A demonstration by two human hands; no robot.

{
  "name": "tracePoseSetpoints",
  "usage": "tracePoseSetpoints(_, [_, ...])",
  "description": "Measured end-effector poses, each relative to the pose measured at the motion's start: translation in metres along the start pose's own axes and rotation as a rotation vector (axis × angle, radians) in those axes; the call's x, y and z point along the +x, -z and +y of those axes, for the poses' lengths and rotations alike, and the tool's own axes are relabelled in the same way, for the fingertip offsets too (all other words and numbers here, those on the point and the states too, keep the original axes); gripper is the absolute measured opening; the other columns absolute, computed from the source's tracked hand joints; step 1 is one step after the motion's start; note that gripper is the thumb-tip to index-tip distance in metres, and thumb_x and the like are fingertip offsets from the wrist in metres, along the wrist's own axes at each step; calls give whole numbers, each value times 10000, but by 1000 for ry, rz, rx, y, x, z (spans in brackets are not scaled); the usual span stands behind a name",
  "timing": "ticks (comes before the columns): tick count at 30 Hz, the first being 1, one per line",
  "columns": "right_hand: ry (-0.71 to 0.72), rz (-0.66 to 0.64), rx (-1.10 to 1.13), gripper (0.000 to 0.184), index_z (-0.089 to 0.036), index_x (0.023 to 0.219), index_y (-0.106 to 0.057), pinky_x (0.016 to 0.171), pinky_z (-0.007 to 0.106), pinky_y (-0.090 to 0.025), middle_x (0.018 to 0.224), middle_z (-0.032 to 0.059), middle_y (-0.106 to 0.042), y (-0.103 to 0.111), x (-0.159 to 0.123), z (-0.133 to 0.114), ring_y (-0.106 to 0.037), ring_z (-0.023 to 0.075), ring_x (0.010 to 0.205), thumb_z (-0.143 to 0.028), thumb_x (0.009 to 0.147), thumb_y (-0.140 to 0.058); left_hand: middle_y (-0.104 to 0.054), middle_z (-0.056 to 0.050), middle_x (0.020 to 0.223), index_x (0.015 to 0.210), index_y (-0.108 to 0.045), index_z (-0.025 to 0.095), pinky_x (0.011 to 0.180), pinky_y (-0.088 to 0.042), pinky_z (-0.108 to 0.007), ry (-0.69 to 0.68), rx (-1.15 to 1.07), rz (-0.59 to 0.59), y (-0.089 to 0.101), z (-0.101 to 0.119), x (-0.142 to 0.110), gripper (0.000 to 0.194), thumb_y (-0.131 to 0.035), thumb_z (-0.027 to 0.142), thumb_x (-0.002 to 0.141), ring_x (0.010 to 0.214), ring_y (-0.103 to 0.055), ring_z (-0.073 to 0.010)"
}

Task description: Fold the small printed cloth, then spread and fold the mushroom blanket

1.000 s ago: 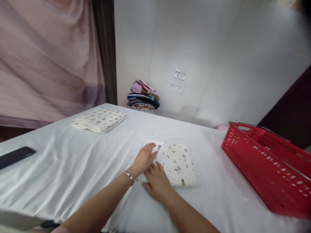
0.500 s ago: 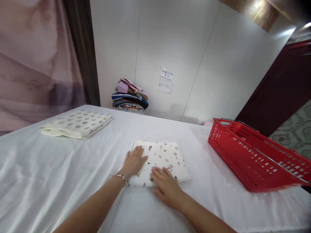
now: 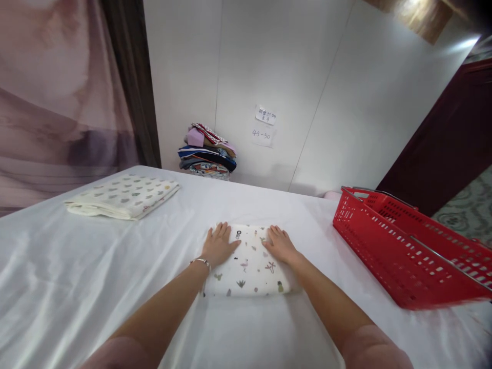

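A folded white cloth [image 3: 249, 269] printed with small plants and a flamingo lies flat on the white-covered table [image 3: 253, 333] in front of me. My left hand [image 3: 219, 245] rests open on its left side, palm down, with fingertips near the far left corner. On the far right part of the same cloth lies my right hand [image 3: 282, 245], also open and palm down. Both hands cover parts of the cloth's side edges. A silver bracelet [image 3: 202, 262] circles my left wrist.
Another folded cream cloth [image 3: 126, 196], with a heart-like print, lies at the table's back left. A red plastic basket [image 3: 400, 256] stands on the right. Behind the table's far edge rises a stack of folded fabrics [image 3: 207, 154] against the wall, near paper notes [image 3: 263, 127].
My right hand has moved away from me, from the cloth's near middle to its far right side. My left hand has slid slightly forward and right.
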State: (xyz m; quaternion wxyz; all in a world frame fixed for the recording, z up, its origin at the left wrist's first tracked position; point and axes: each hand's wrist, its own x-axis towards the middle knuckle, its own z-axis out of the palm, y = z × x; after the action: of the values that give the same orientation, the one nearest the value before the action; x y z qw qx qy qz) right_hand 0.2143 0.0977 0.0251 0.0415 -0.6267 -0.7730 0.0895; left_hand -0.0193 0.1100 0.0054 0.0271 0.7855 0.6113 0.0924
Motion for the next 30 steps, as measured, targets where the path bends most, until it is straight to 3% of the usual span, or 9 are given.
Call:
tracePoseSetpoints(7, [-34, -7, 50, 675, -172, 1435, -160, 1088, 430, -62, 1507, 46, -73, -25, 6, 26, -8, 194, 1379, -563, 887, -215, -198, -82, 1485, 1386, -305, 115, 1096, -105, -492, -19, -23, 5, -9, -7, 1, 727, -216, 594, 846, 1376, -99, -252])
tracePoseSetpoints(15, [-40, -15, 181, 629, -179, 1407, -258, 1089, 455, -94, 1500, 70, -120, -15, 7, 25, -42, 211, 1379, -496, 872, -350, -186, -62, 1489, 1388, -304, 142, 1078, -111, -540, -6, -44, -1, -8, -7, 2, 719, -201, 599, 843, 1377, -86, -256])
tracePoseSetpoints(19, [-67, 25, 353, 587, -164, 1353, -379, 1103, 363, -138, 1482, 87, -202, -16, -20, 32, -116, 201, 1371, -435, 836, -449, -177, -60, 1493, 1390, -303, 171, 1071, -114, -549, 1, -58, -10, -7, -6, 2, 693, -218, 588, 843, 1376, -82, -270])
tracePoseSetpoints(25, [-309, 163, 580, 567, -197, 1314, -436, 1066, 330, -260, 1430, 60, -335, -31, -84, 42, -320, 204, 1300, -395, 789, -517, -152, -60, 1499, 1390, -296, 176, 1077, -88, -557, 5, -130, -50, -3, -6, 5, 708, -263, 602, 825, 1381, -46, -271])
tracePoseSetpoints(30, [-436, 191, 620, 600, -168, 1335, -401, 883, 305, -425, 1176, 78, -577, -29, -107, 45, -569, 192, 998, -428, 800, -482, -158, -70, 1498, 1386, -297, 162, 1106, -150, -444, 34, -375, -71, 9, -12, 5, 715, -308, 596, 818, 1379, -89, -235])
